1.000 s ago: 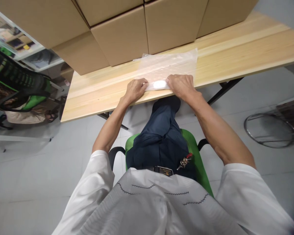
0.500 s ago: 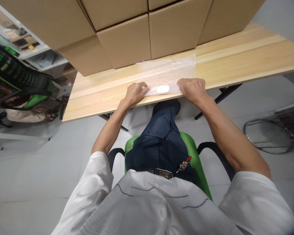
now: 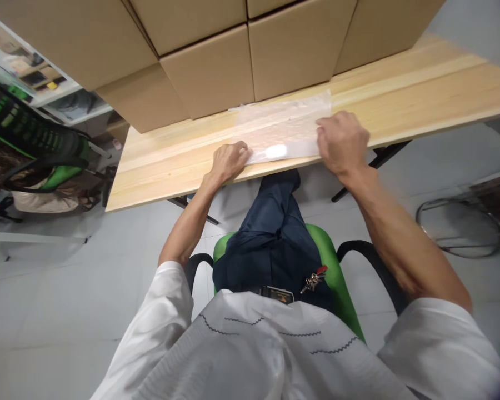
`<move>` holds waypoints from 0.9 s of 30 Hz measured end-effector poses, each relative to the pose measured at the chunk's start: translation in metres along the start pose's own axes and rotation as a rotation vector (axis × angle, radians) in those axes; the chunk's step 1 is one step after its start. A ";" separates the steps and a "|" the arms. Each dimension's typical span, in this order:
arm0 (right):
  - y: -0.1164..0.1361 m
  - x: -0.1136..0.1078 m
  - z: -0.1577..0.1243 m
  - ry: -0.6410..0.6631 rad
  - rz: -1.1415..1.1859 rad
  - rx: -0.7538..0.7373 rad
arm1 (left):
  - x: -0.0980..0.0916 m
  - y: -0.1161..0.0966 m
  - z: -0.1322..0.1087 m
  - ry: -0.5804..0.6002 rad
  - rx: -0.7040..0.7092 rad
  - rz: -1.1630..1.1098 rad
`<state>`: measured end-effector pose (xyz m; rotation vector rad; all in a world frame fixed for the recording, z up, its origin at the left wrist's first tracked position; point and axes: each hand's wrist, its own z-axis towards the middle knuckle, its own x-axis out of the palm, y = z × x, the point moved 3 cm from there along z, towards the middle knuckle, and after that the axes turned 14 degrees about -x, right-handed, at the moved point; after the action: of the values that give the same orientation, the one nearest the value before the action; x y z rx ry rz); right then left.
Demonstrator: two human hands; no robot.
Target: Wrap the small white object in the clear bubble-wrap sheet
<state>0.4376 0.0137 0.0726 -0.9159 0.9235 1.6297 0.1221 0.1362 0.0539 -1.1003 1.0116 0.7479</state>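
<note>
A translucent plastic sheet or bag (image 3: 285, 119), probably packing wrap, lies flat near the table's front edge. A small white rounded object (image 3: 275, 151) shows at its near edge, on it or under it; I cannot tell which. At the near left corner, my left hand (image 3: 230, 159) is closed, with thumb and fingers pinching the plastic. My right hand (image 3: 344, 141) is over the right edge of the plastic, its fingers curled in and slightly blurred. Whatever those fingers may hold is hidden.
Stacked cardboard boxes (image 3: 210, 75) stand along the back of the wooden table (image 3: 158, 161). I sit on a green chair (image 3: 329, 244). On the left are a black and green office chair (image 3: 29, 128) and shelves (image 3: 62, 91). A round wire-framed item (image 3: 458, 228) is on the floor to the right.
My right hand has moved right and away from me, off the plastic's near right corner and up along its right side. My left hand stays at the left corner.
</note>
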 end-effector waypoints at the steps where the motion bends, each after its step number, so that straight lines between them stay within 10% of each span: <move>1: 0.016 0.001 0.002 0.013 0.030 -0.088 | -0.002 0.000 -0.004 -0.026 0.005 0.006; 8: 0.074 0.035 0.009 0.031 0.166 -0.385 | 0.001 -0.018 -0.027 -0.146 0.235 -0.019; 27: 0.023 0.067 0.005 0.088 0.084 -0.299 | 0.051 -0.065 -0.010 0.049 0.397 0.167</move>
<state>0.4005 0.0398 0.0180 -1.1733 0.7987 1.8445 0.1958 0.1072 0.0286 -0.6996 1.2426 0.6199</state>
